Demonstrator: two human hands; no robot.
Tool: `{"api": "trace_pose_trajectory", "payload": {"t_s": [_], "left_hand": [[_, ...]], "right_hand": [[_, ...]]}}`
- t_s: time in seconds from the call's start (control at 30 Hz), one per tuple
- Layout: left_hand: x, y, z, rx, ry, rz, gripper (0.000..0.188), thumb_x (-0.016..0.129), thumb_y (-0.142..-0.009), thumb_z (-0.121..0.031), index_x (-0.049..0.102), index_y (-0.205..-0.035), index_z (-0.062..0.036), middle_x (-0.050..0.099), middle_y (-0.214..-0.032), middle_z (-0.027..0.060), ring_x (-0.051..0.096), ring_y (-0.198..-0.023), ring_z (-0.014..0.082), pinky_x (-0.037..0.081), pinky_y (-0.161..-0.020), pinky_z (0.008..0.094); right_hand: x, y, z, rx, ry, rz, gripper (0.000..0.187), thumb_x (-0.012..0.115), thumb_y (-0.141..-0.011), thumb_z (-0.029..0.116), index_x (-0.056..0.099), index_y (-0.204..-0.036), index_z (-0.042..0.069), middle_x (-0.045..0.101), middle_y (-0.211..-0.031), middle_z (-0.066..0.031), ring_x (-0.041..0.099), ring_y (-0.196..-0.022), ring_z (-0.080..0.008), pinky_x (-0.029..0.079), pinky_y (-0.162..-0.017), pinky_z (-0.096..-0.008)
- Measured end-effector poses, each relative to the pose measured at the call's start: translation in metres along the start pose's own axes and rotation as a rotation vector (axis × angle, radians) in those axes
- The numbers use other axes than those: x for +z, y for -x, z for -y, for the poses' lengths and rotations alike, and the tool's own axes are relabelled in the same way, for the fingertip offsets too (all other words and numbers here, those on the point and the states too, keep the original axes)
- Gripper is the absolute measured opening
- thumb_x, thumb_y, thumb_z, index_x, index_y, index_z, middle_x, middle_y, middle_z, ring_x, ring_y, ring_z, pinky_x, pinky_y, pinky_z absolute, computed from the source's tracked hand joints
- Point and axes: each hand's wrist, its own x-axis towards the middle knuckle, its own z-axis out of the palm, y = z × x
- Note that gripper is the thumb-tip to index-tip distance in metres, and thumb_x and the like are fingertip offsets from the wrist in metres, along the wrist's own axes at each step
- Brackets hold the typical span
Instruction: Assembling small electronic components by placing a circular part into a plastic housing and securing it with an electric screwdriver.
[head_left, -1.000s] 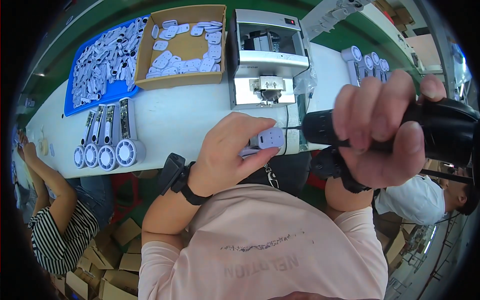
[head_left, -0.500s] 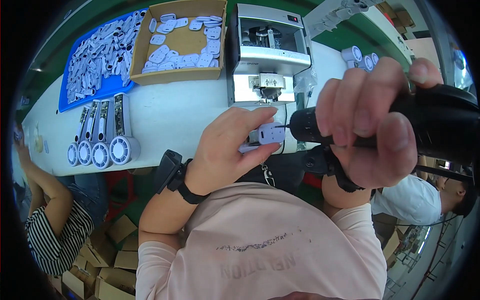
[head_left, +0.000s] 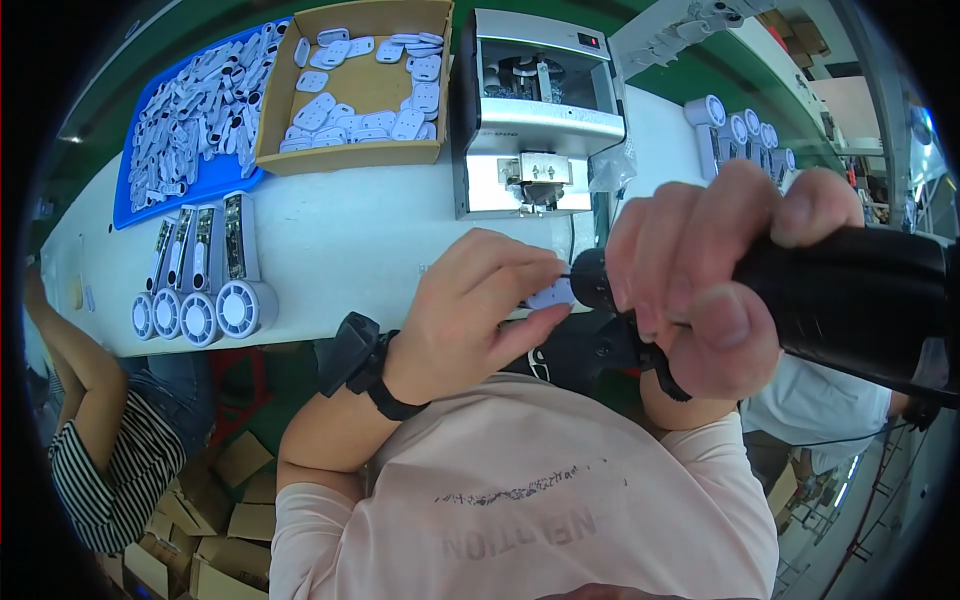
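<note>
Between its thumb and fingers, my left hand [head_left: 470,310] grips a small white plastic part [head_left: 555,294], mostly covered by the fingers. My right hand [head_left: 715,275] is wrapped round a black electric screwdriver [head_left: 860,300] held level. The screwdriver's bit end points left and meets the white part by my left fingertips; the exact contact is hidden. Just beyond the hands stands a silver and black screw-feeder machine [head_left: 545,125] with a window and a metal front block.
A cardboard box [head_left: 350,160] of white plastic pieces sits beside a blue tray [head_left: 140,217] heaped with slim white parts. Several white round-headed units [head_left: 240,309] with exposed circuit boards lie left; similar units [head_left: 707,112] stand right. A person in a striped top [head_left: 120,470] works at left.
My left fingers have closed further over the white part, hiding more of it. The screwdriver and my right hand have shifted left and slightly downward in the picture.
</note>
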Motion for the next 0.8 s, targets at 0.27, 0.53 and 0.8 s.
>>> {"api": "trace_pose_trajectory", "payload": {"t_s": [0.27,0.53,0.8], "left_hand": [[-0.011,0.004,-0.004,-0.105,0.028,-0.003,0.042,0.09,-0.077,-0.007,0.069,-0.114,-0.0057,0.073,-0.107,0.0129,0.07,-0.093,0.0335,0.058,-0.077,0.0404],[-0.012,0.015,0.002,-0.015,0.028,-0.06,0.043,0.09,-0.078,-0.006,0.067,-0.113,-0.0074,0.075,-0.114,0.0139,0.071,-0.095,0.0343,0.058,-0.078,0.0413],[-0.003,0.009,0.001,-0.033,0.041,-0.072,0.045,0.089,-0.077,-0.005,0.069,-0.116,-0.0067,0.074,-0.113,0.0125,0.071,-0.095,0.034,0.057,-0.08,0.041]], "right_hand": [[-0.02,-0.013,-0.008,-0.041,-0.197,0.082,0.045,0.072,-0.095,0.003,0.046,-0.131,0.013,0.057,-0.085,-0.0034,0.058,-0.063,-0.0163,0.052,-0.061,-0.0338],[-0.015,-0.01,-0.084,0.123,0.158,-0.223,0.038,0.067,-0.091,-0.009,0.054,-0.124,0.007,0.065,-0.084,-0.0084,0.061,-0.061,-0.0183,0.053,-0.061,-0.0346],[-0.017,0.007,-0.042,0.165,0.031,-0.297,0.042,0.067,-0.092,-0.004,0.053,-0.13,0.005,0.062,-0.082,-0.0066,0.059,-0.06,-0.0169,0.051,-0.058,-0.034]]}}
